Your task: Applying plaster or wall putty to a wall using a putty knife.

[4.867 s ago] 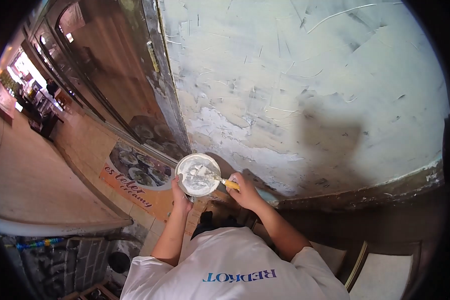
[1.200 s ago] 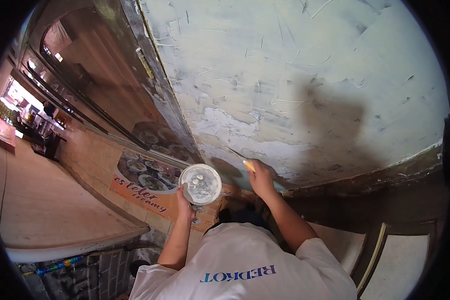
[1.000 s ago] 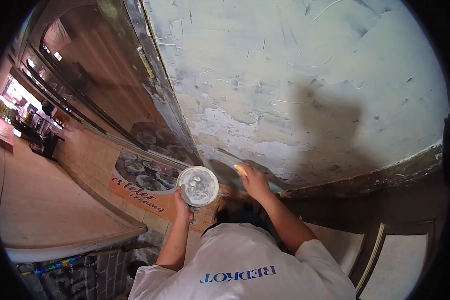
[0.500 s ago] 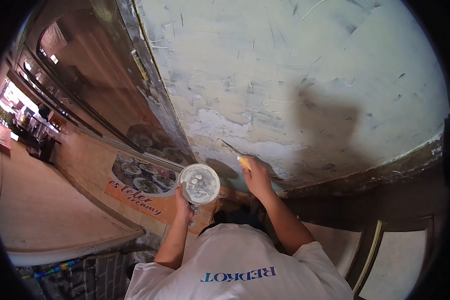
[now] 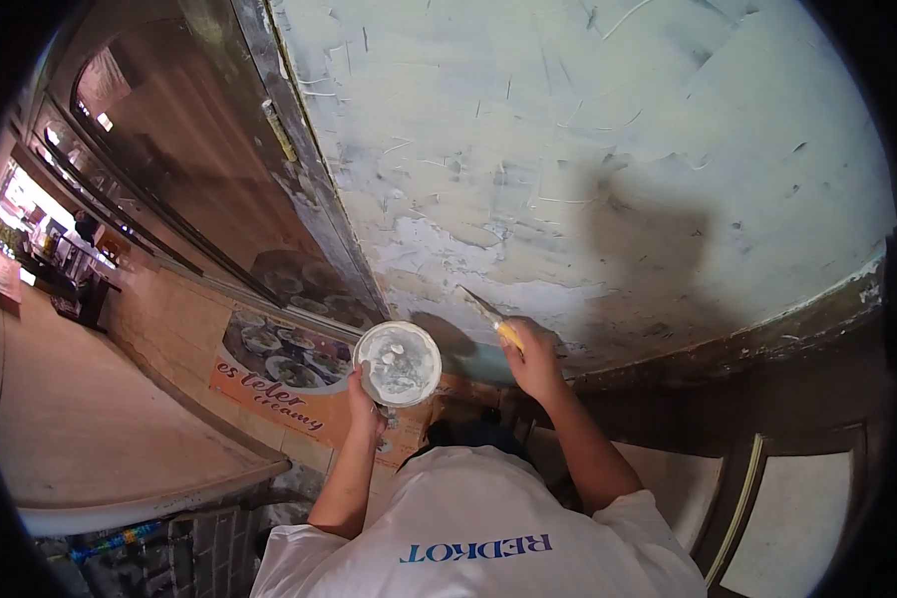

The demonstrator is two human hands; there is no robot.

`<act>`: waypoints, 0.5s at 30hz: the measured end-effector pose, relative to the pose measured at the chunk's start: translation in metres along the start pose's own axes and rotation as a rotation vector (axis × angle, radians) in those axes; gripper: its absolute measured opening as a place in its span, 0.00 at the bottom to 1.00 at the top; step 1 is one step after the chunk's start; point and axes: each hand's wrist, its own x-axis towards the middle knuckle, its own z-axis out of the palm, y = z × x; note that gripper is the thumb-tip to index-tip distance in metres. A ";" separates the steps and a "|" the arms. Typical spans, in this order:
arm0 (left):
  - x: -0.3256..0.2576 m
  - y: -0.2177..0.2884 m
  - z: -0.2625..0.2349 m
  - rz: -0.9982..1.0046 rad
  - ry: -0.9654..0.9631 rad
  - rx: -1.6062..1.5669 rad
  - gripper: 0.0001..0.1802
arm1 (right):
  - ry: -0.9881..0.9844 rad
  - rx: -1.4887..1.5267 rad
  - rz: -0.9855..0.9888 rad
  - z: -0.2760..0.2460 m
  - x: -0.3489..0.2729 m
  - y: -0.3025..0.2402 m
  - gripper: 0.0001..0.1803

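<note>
My left hand is closed on the side of a round white tub, its open top facing me, with pale grey-white paste and a few lumps inside. In my closed right hand is a putty knife by its yellow handle. The blade points up and left toward the wall; whether its tip touches the surface I cannot tell. Whitish filler covers the wall in uneven patches, with scratches and trowel marks. Brighter white patches lie near the blade, low on the wall.
Left of the wall runs a worn frame edge beside a dark glass panel. An orange banner with food pictures lies on the tiled floor. A pale tabletop stands at left. Dark wood panelling borders the wall at lower right.
My right hand has moved right and slightly down with the putty knife, and the blade now shows more of its flat side. The tub has barely shifted.
</note>
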 end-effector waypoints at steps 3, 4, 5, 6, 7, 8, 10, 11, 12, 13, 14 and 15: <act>0.006 -0.001 -0.004 0.025 -0.013 0.005 0.32 | -0.020 -0.002 -0.173 0.000 -0.021 -0.011 0.15; 0.008 0.000 -0.006 0.038 0.003 0.014 0.32 | -0.083 -0.047 -0.215 0.001 -0.027 -0.017 0.15; 0.008 -0.002 -0.007 0.075 0.044 0.012 0.30 | -0.155 -0.066 -0.219 0.006 -0.031 -0.018 0.15; 0.007 -0.003 -0.002 0.073 0.043 0.012 0.30 | -0.155 -0.067 -0.217 0.009 -0.033 -0.021 0.15; 0.005 -0.004 0.003 0.139 0.063 0.047 0.29 | -0.161 -0.158 -0.191 0.014 -0.034 -0.027 0.16; 0.003 -0.004 0.006 0.206 0.082 0.082 0.27 | -0.167 -0.248 -0.165 0.019 -0.035 -0.031 0.16; 0.003 -0.007 0.002 0.254 0.057 0.141 0.25 | -0.186 -0.187 -0.138 0.031 -0.034 -0.031 0.17; 0.008 -0.011 -0.003 0.283 -0.015 0.228 0.26 | -0.184 -0.111 -0.127 0.036 -0.032 -0.033 0.17; 0.006 -0.010 0.001 0.308 -0.086 0.316 0.27 | -0.183 -0.035 -0.113 0.042 -0.029 -0.032 0.18; 0.004 -0.011 0.006 0.317 -0.102 0.287 0.25 | -0.201 -0.008 -0.114 0.046 -0.027 -0.030 0.18; -0.001 -0.013 0.010 0.316 -0.102 0.288 0.25 | -0.200 -0.007 -0.113 0.046 -0.028 -0.029 0.18; -0.008 -0.008 0.018 0.252 -0.080 0.199 0.25 | -0.229 0.082 -0.120 0.043 -0.026 -0.030 0.17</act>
